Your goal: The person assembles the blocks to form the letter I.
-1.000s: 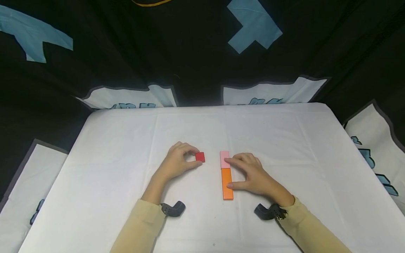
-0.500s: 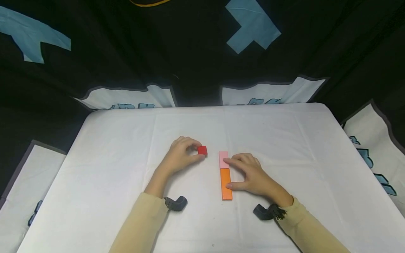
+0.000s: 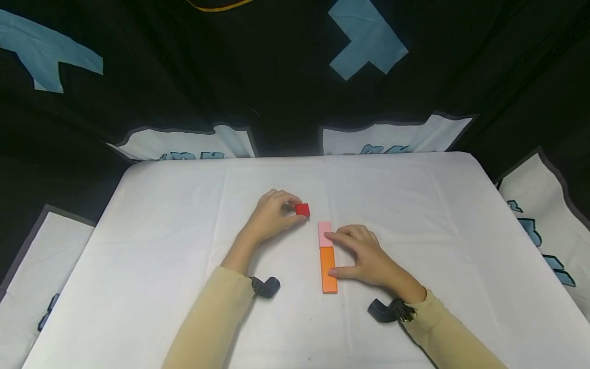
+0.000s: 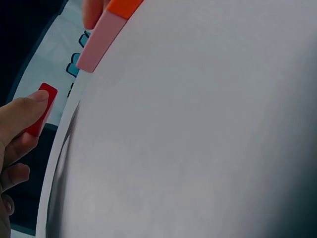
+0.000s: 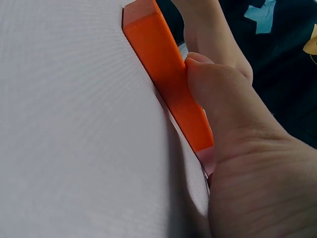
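My left hand point(image 3: 272, 216) pinches a small red block point(image 3: 302, 210) between thumb and fingers, at the upper left of the pink block. In the left wrist view the thumb lies over the face of the red block point(image 4: 42, 111). A pink block point(image 3: 324, 234) and a longer orange block point(image 3: 328, 271) lie end to end in a row on the white table. My right hand point(image 3: 364, 253) rests at their right side, thumb and index finger spread apart. Its index fingertip touches the pink block, and the thumb touches the orange block point(image 5: 161, 64), as the right wrist view shows.
The table point(image 3: 161, 256) is covered by a white cloth. Behind it hangs a dark curtain point(image 3: 276, 77) with light-blue shapes. A dark curved wrist mount point(image 3: 266, 287) sits at the left sleeve, and another wrist mount point(image 3: 387, 310) at the right one.
My left hand has carried the red block away from me and to the right, closer to the pink block's far end. The right hand and the row of blocks stay put.
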Available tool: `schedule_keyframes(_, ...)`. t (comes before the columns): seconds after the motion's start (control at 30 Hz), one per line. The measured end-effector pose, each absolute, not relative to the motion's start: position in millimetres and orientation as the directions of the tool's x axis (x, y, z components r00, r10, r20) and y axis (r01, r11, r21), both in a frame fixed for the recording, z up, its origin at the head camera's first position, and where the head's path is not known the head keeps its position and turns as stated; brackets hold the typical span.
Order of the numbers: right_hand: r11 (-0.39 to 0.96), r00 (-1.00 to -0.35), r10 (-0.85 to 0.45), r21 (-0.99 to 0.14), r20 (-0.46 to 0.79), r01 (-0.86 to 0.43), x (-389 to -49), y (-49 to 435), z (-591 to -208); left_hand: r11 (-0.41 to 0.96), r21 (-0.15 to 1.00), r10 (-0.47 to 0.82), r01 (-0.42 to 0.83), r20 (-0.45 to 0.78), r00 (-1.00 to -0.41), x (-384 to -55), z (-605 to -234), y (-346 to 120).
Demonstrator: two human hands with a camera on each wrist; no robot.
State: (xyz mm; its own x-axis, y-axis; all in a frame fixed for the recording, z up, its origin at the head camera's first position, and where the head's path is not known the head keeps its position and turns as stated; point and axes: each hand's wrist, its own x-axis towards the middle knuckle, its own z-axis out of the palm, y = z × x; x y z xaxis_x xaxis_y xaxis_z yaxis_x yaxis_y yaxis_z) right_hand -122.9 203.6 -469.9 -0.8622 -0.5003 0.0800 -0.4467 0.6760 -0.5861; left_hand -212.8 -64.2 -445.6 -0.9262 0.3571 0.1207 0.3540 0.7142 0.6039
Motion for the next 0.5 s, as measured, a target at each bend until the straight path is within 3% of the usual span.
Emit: schedule_keyframes(0.5,0.667,-0.856,-0.507,-0.583,0.101,-0.464,-123.0,204.7,-471.3,0.711,0.569,0.419,0.414,0.130,-0.899,-228.7,-436.0,-34.6)
